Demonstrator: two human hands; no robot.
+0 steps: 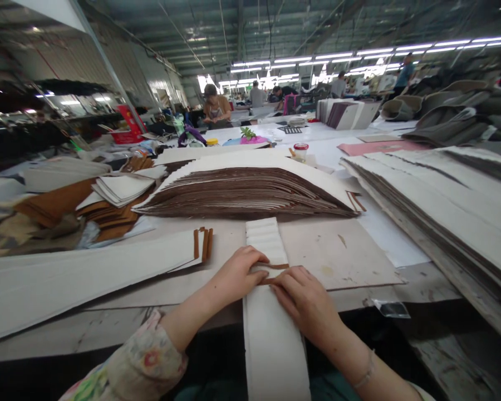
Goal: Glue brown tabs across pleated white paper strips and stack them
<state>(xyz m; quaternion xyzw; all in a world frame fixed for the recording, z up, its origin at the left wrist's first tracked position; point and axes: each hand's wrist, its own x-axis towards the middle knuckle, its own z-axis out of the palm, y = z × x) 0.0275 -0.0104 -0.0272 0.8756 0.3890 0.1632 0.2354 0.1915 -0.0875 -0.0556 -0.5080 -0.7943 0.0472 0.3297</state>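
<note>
A long white strip of material [275, 351] hangs over the table's front edge toward me, its far end banded in brown. Beyond it lies a second white piece [266, 236] with ripples across it and a brown band at its near end. My left hand [250, 270] pinches the material at the left of the brown bands, thumb and fingers closed. On the right, my right hand [303, 295] has its fingers closed on the near strip's brown-banded end. The fingertips of both hands almost meet, and the palms are hidden.
A tall fanned stack of white-topped brown sheets [250, 192] lies just beyond my hands. Strips with brown ends [150, 264] lie left; another long stack [442, 178] lies right. A small red-lidded jar [300, 151] stands behind. A person [217, 106] works across the table.
</note>
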